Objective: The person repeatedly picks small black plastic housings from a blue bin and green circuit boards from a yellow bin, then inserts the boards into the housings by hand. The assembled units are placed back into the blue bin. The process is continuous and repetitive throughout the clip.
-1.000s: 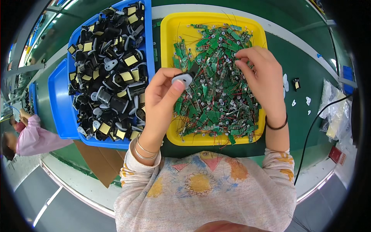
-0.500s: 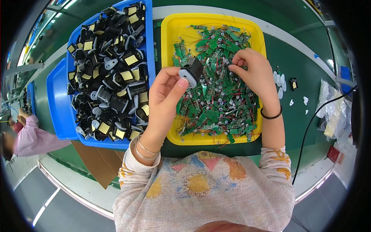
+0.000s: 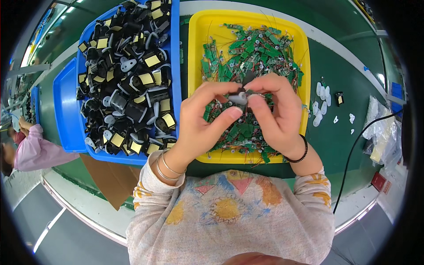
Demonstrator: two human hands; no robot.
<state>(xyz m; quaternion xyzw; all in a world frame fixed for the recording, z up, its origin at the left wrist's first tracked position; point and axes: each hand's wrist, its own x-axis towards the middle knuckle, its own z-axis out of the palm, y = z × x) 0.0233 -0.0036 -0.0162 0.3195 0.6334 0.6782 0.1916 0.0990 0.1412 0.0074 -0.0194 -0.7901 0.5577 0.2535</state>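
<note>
Above the yellow tray [image 3: 192,53], both hands meet around a small black plastic housing with a light-grey end cap [image 3: 239,99]. My left hand [image 3: 198,121] grips the housing between thumb and fingers from the left. Thumb and forefinger of my right hand [image 3: 279,110] are closed against its right side. A thin ridged bit shows between those right fingertips, too small to name. Beneath the hands, the tray is heaped with green circuit boards [image 3: 247,44] with thin red and black wires.
On the left a blue tray [image 3: 176,66] holds many similar black housings [image 3: 128,84], several with cream pads. Another blue tray [image 3: 66,110] lies beyond it. White oval pieces [image 3: 323,95], a black part [image 3: 339,98], plastic bags [image 3: 384,128] and a black cable [image 3: 351,163] are at right. A co-worker [image 3: 37,150] sits far left.
My right hand has left the circuit boards and come left to the housing. The left hand has moved slightly right and down, turning the housing's grey cap. The view has shifted a little.
</note>
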